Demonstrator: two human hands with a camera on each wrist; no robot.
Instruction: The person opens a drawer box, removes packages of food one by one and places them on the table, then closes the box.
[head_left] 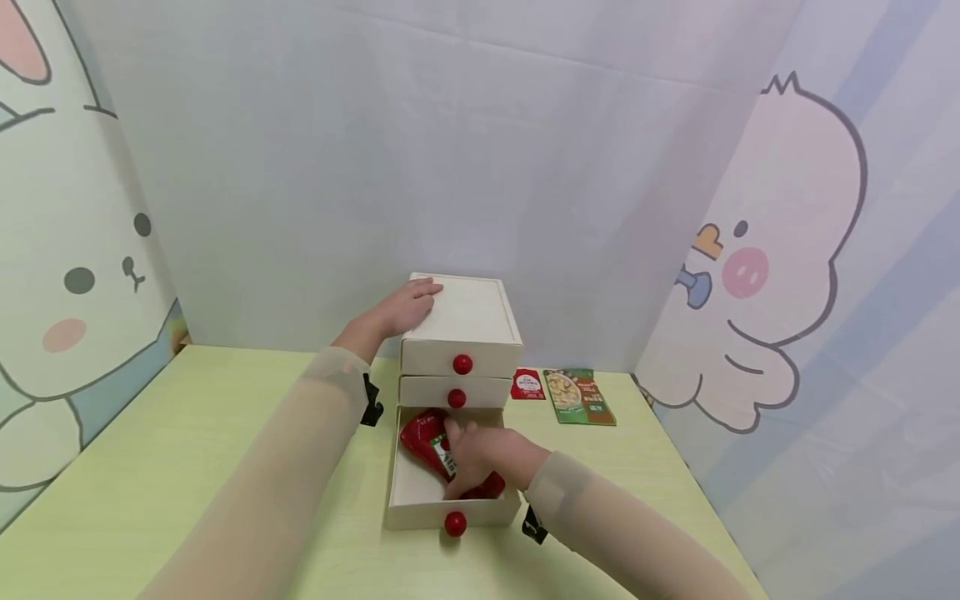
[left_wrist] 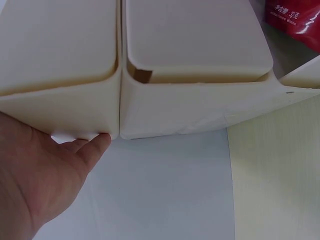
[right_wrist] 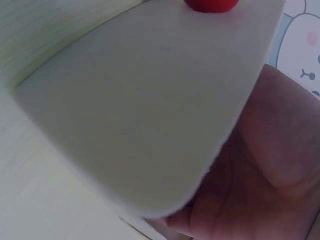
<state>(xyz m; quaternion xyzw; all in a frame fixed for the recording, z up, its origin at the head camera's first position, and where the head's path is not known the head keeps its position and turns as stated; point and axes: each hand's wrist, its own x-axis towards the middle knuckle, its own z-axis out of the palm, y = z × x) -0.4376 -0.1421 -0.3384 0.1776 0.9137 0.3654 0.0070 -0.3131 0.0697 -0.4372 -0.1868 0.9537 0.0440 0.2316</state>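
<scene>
A small white drawer cabinet [head_left: 461, 312] with red knobs stands on the table. My left hand [head_left: 408, 307] rests on the left edge of its top; in the left wrist view, that hand [left_wrist: 52, 165] lies against the cabinet's side with fingers extended. The bottom drawer [head_left: 416, 517] is pulled out. A shiny red pouch [head_left: 422, 432] with a green and white label lies slanted in it. My right hand [head_left: 483, 457] reaches into the drawer and grips the pouch around its middle, covering part of it. In the right wrist view, the drawer front [right_wrist: 135, 110] hides the fingertips.
Right of the cabinet, a flat green and brown food packet [head_left: 581, 398] lies on the table, with a small red packet [head_left: 528, 385] beside it. The upper two drawers are closed. A pale curtain [head_left: 465, 150] hangs behind the pale green table [head_left: 225, 433].
</scene>
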